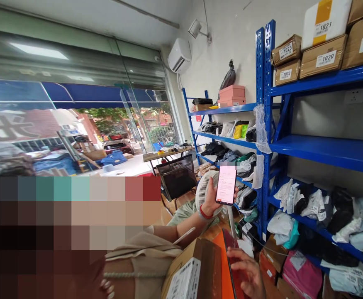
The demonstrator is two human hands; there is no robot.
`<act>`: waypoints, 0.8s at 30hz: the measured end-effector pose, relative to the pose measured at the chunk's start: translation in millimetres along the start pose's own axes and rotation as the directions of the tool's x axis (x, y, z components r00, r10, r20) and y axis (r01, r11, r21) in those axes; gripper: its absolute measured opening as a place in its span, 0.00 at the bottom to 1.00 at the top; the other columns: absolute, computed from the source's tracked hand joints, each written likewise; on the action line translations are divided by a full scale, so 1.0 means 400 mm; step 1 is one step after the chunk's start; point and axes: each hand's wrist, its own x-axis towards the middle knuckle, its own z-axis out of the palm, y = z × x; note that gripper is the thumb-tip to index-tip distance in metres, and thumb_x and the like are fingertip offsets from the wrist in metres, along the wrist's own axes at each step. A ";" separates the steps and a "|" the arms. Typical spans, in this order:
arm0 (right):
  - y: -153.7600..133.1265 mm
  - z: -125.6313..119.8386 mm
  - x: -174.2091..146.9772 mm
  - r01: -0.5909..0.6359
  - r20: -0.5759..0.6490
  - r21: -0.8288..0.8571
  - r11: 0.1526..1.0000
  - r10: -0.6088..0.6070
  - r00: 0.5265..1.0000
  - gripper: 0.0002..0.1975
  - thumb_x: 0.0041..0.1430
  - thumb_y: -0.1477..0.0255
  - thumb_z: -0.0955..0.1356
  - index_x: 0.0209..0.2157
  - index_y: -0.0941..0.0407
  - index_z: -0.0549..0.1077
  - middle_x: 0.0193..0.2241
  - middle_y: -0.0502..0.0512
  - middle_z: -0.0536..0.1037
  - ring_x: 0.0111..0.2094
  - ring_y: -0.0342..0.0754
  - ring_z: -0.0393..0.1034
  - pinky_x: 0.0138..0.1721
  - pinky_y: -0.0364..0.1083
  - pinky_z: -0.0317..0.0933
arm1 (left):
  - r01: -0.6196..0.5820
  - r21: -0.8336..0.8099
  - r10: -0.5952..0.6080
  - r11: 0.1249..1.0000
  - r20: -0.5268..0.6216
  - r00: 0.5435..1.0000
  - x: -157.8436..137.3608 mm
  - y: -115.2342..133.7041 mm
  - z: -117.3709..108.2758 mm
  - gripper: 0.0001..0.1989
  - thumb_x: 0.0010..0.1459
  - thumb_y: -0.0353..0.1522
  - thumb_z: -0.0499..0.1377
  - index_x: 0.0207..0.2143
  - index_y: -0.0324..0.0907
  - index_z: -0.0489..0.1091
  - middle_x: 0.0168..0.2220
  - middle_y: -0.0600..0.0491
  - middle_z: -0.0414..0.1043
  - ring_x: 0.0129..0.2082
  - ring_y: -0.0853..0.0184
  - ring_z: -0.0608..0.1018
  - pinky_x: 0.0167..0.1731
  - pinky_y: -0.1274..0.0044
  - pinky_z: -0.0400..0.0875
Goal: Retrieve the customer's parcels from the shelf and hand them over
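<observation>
My left hand, with a red bracelet at the wrist, is closed around a smartphone. The phone is upright, its lit, mostly white screen turned towards me. At the lower right my right hand has its fingers apart and slightly bent. Its fingertips are at a thin, dark, glossy panel, of a kind I cannot make out. Left of that panel stand a bright orange surface and a brown cardboard box with a white printed label. Beige cloth lies left of the box.
Blue metal shelves on the right hold numbered cartons and bagged parcels. A white fan stands behind the phone. Farther back are a black mesh chair and a table by the window. Pixelation covers the lower left.
</observation>
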 end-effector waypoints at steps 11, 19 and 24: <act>-0.034 0.108 -0.114 -0.308 0.169 0.933 0.188 0.527 0.833 0.20 0.58 0.45 0.64 0.49 0.31 0.76 0.54 0.49 0.80 0.58 0.65 0.72 0.57 0.68 0.65 | -0.023 0.021 0.024 1.000 -0.068 0.997 0.019 0.010 0.028 0.44 0.54 0.64 0.54 0.53 0.34 0.73 0.43 0.37 0.79 0.36 0.54 0.80 0.38 0.64 0.76; -0.037 0.085 -0.084 -0.345 0.246 0.933 0.097 0.528 0.813 0.19 0.53 0.45 0.69 0.46 0.28 0.78 0.54 0.47 0.80 0.59 0.68 0.70 0.58 0.69 0.62 | -0.027 0.118 0.053 0.993 -0.222 0.974 0.028 -0.003 0.052 0.49 0.57 0.66 0.45 0.51 0.30 0.74 0.39 0.41 0.79 0.32 0.58 0.80 0.32 0.67 0.74; -0.046 0.048 -0.038 -0.412 0.298 0.902 0.126 0.510 0.807 0.21 0.49 0.39 0.68 0.44 0.27 0.77 0.53 0.43 0.79 0.57 0.68 0.71 0.57 0.71 0.63 | -0.026 0.220 0.099 0.975 -0.324 0.941 0.048 -0.003 0.100 0.53 0.62 0.59 0.23 0.50 0.26 0.71 0.31 0.53 0.76 0.26 0.69 0.77 0.27 0.72 0.69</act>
